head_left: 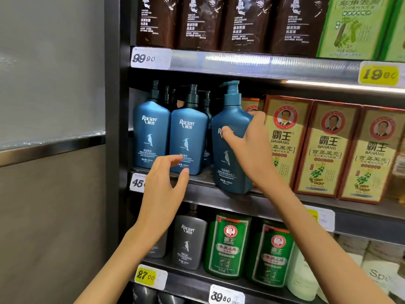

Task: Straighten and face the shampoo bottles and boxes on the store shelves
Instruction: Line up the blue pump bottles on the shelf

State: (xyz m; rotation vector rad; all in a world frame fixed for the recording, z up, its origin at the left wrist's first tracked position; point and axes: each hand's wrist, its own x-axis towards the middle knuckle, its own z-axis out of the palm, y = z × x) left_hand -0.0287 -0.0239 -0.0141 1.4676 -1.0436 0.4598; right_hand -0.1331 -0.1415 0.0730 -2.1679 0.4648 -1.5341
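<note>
Right hand (249,148) grips the third blue pump bottle (232,139), tilted at the middle shelf's front edge (219,191). Left hand (164,187) hovers, fingers loose, apparently holding nothing. Next: stand it upright, label forward, beside its neighbours.
</note>
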